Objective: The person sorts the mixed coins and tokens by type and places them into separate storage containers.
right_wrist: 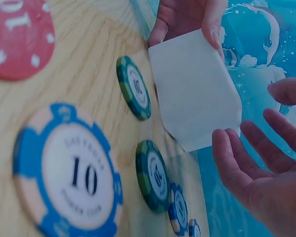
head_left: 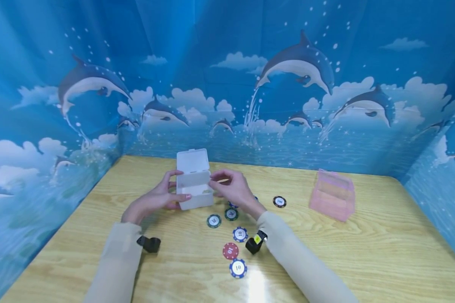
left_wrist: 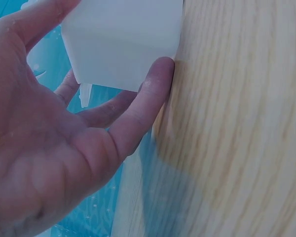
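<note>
Left hand (left_wrist: 49,143) fingers (left_wrist: 148,94) grip white box (head_left: 193,185); right hand (head_left: 233,189) just beside.

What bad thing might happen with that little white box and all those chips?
1. The left hand holds the white box with its lid up, by the sides only; the grip might slip and the box could tip.
2. The right hand hovers by the box over a green chip; its sleeve might sweep chips about.
3. The blue chip lies nearest the table's front edge and might get knocked off.
</note>
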Demonstrator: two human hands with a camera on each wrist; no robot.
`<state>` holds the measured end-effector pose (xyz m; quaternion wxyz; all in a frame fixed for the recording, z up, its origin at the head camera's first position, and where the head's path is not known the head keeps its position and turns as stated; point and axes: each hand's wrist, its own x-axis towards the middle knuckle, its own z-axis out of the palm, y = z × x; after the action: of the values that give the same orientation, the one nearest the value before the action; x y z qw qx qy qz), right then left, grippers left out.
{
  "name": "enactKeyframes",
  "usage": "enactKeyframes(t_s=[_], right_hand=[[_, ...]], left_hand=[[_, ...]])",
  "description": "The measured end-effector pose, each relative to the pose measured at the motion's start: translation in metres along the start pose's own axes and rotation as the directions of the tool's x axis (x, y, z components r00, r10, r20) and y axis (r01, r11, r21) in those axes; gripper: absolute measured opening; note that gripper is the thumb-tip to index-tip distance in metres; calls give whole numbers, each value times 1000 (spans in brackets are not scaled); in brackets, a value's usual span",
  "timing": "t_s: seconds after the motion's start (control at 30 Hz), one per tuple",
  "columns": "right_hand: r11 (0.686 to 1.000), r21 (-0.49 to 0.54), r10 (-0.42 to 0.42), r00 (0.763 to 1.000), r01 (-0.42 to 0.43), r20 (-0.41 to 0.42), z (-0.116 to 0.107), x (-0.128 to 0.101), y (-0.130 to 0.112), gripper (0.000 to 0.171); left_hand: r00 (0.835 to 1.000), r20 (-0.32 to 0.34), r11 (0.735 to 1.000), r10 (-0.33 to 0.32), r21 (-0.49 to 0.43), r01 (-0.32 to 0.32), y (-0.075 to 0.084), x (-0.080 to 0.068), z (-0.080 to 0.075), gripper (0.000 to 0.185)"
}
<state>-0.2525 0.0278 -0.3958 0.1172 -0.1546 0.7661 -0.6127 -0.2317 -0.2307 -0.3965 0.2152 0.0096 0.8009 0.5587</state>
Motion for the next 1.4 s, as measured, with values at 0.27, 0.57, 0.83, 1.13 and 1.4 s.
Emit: enactKeyframes(t_s=[0.27,0.57,0.83,1.13,1.4], right_hand=[[980,-166,-109,994,110,16,-8,-5,-1,38],[961,-231,-146,989,151,38,-24,-19,-6,40],[957,-253,-133,990,139,40,-37,-31,-9,43],[954,-252,-158,987,161,34,-53,-42,-8,43],[953,-261,-156,988,155,20,-66,-52,-8,41]], left_hand=[[1000,2,1000,0,0,0,2,0,1,98],[1000,0,1000,0,-14,0,2,0,1,99],[1000,-2,1000,10,-14,-10,1,0,1,98],[1000,-2,1000,10,-11,-10,1,-1,1,97],[1000,5,1000,14,-20,-14,0,0,1,98]])
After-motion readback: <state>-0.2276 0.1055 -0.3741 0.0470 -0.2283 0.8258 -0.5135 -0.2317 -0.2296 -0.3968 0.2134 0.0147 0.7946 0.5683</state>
